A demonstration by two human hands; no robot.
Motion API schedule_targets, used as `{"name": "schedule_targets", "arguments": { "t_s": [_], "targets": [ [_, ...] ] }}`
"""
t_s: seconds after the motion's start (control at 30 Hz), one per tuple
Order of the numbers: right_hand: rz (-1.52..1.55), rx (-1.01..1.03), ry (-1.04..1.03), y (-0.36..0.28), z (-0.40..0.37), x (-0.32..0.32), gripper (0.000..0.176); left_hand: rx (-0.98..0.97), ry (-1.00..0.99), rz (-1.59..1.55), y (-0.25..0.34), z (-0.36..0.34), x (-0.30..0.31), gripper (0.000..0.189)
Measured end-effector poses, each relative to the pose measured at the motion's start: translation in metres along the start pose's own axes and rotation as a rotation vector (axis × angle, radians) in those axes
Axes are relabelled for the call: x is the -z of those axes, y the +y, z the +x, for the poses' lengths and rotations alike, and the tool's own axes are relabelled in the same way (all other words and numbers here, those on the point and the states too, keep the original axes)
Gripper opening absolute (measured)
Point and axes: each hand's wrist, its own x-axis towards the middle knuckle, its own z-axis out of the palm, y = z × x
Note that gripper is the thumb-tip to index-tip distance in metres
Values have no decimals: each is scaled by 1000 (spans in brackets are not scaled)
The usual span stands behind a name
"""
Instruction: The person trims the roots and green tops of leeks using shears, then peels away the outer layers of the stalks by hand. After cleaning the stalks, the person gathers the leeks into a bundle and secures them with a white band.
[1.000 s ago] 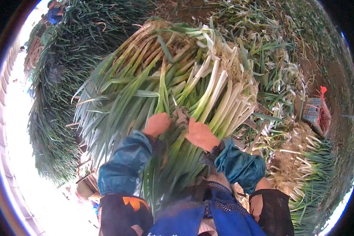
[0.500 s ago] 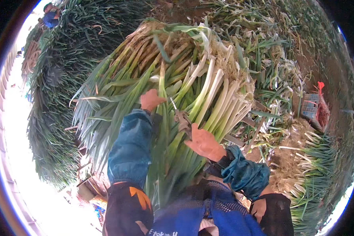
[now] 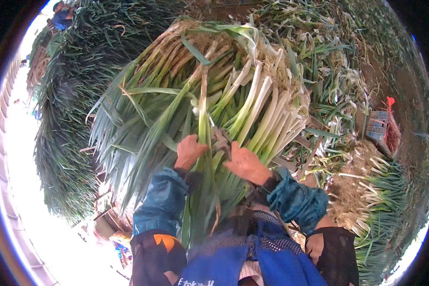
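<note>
My left hand (image 3: pixel 191 151) is closed around the green stalk of a large green onion (image 3: pixel 203 107), whose brownish root end points away from me. Close by on the right, my right hand (image 3: pixel 247 164) grips what looks like a blow gun (image 3: pixel 220 142), with a wrapped body and a thin metal tip beside the held stalk. Under and beyond both hands lies a big heap of green onions (image 3: pixel 143 114). Stalks with clean white ends (image 3: pixel 271 117) lie on its right side, and those with brown, soil-stained ends (image 3: pixel 174 52) at the far left.
A tall bank of green onions (image 3: pixel 66 119) runs along the left. Stripped leaves (image 3: pixel 331 71) litter the ground at the right and back. Further right are a wire basket (image 3: pixel 377 125) with a red tie and a row of onions (image 3: pixel 383 214). Another person (image 3: pixel 62 18) is at the far left.
My left hand has drawn back toward my body, with the onion stalk now upright between it and the tool. My right hand has barely moved.
</note>
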Motion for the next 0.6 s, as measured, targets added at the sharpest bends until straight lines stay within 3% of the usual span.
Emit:
{"name": "schedule_targets", "arguments": {
  "t_s": [0.07,0.33,0.6],
  "targets": [
    [-22,-107,8,0,20,1,47,37,-17,-7,-5,-14,-7,39],
    [-143,-63,-82,-9,-14,1,47,37,-36,-175,-7,-57,-10,39],
    [-170,-129,53,6,70,8,33,45,-110,-334,-24,-70,-16,35]
  ]
}}
